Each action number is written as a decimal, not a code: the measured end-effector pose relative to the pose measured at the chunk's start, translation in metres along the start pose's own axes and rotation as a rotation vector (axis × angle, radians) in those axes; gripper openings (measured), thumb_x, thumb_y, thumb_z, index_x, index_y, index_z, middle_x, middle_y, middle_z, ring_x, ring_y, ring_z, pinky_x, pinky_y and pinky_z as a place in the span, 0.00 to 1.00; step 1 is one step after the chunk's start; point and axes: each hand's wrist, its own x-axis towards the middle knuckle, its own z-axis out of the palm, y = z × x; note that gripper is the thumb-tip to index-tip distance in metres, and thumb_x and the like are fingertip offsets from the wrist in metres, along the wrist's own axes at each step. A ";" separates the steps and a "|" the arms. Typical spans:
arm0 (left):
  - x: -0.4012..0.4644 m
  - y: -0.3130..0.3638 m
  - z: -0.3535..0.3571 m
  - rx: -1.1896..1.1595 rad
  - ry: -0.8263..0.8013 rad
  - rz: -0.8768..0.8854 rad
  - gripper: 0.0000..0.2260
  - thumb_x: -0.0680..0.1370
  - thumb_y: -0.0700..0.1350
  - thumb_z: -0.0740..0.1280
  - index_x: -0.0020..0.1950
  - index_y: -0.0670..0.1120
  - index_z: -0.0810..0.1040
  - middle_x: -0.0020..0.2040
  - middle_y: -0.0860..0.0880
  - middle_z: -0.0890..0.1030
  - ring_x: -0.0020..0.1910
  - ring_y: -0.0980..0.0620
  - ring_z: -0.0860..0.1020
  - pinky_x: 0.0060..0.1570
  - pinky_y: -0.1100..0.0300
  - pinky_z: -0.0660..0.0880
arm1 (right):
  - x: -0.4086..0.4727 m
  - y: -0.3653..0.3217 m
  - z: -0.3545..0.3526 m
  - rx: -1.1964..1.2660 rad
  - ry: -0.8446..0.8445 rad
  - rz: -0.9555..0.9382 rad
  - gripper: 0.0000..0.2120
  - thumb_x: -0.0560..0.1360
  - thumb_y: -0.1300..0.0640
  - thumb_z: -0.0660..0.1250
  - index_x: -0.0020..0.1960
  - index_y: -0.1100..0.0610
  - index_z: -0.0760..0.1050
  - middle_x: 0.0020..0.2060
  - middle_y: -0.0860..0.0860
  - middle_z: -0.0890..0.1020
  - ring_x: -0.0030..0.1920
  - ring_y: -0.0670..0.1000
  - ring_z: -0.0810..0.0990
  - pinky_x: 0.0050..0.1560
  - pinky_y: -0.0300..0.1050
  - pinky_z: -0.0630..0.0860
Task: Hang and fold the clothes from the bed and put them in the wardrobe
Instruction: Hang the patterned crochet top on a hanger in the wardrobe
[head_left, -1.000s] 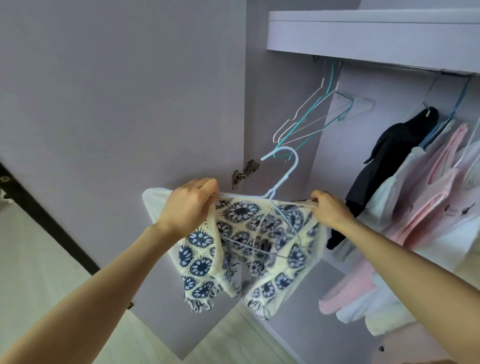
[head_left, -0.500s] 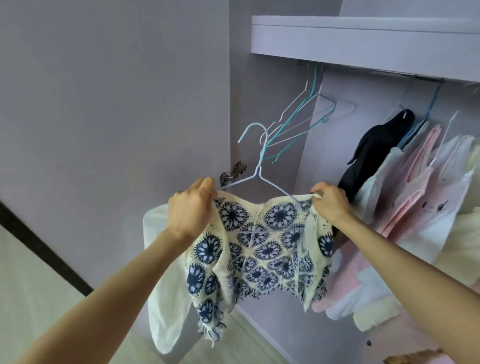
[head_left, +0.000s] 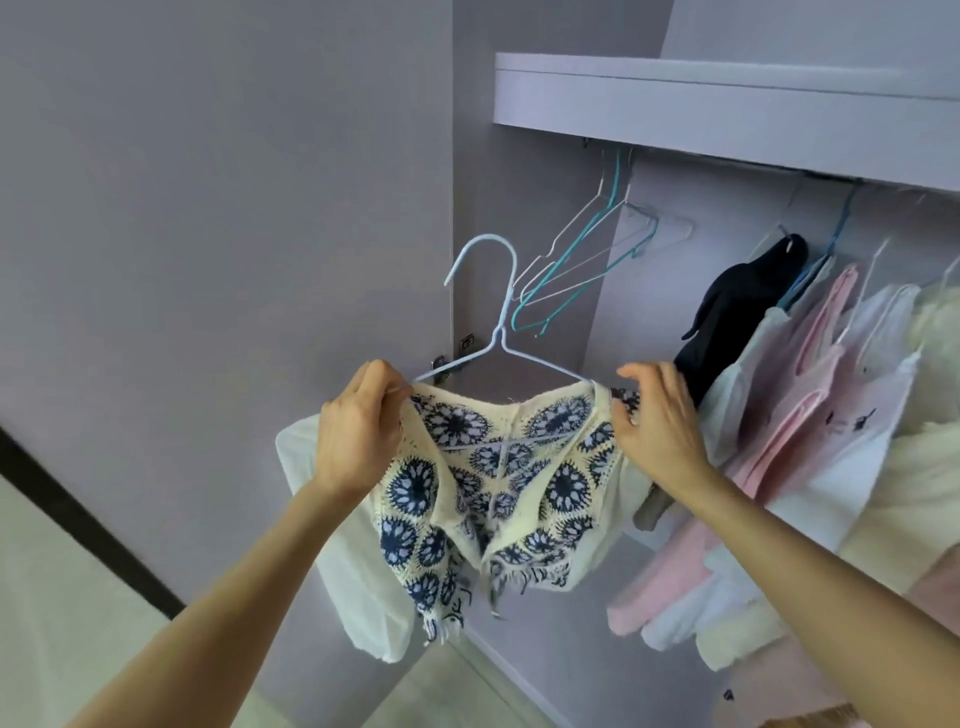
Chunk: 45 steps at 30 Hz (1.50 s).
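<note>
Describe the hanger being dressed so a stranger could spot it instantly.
Below the wardrobe shelf, in front of the empty hangers on the rail, is a pale blue wire hanger. Unlike those, it hangs on nothing and carries a cream crochet top.

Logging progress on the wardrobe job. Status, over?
Left hand and right hand pinch the crochet top at its shoulders on the light blue hanger. Not yet hooked. Empty hangers crowd the space ahead.

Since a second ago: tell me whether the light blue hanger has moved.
Yes. The light blue hanger has swung upright and risen: its hook, earlier below the door hinge, now stands well above it.
</note>
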 end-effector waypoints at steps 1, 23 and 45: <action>-0.002 -0.003 -0.001 -0.007 -0.003 0.001 0.05 0.75 0.31 0.66 0.41 0.37 0.72 0.36 0.49 0.74 0.28 0.46 0.72 0.29 0.57 0.68 | 0.005 0.000 -0.001 -0.031 -0.003 -0.074 0.14 0.71 0.64 0.68 0.56 0.64 0.74 0.52 0.61 0.77 0.56 0.62 0.74 0.56 0.54 0.69; -0.015 -0.024 -0.014 0.043 -0.431 -0.028 0.11 0.80 0.42 0.62 0.60 0.44 0.77 0.48 0.49 0.80 0.43 0.43 0.79 0.42 0.57 0.72 | -0.015 0.011 0.007 0.138 -0.077 -0.162 0.06 0.77 0.68 0.61 0.48 0.67 0.77 0.41 0.57 0.78 0.38 0.62 0.77 0.40 0.53 0.75; 0.040 0.025 0.101 0.081 -0.484 -0.023 0.08 0.79 0.39 0.61 0.51 0.42 0.80 0.47 0.42 0.82 0.46 0.40 0.79 0.43 0.53 0.73 | -0.072 0.067 -0.056 -0.002 -0.510 0.044 0.10 0.81 0.57 0.52 0.42 0.48 0.61 0.31 0.48 0.66 0.28 0.46 0.64 0.30 0.40 0.64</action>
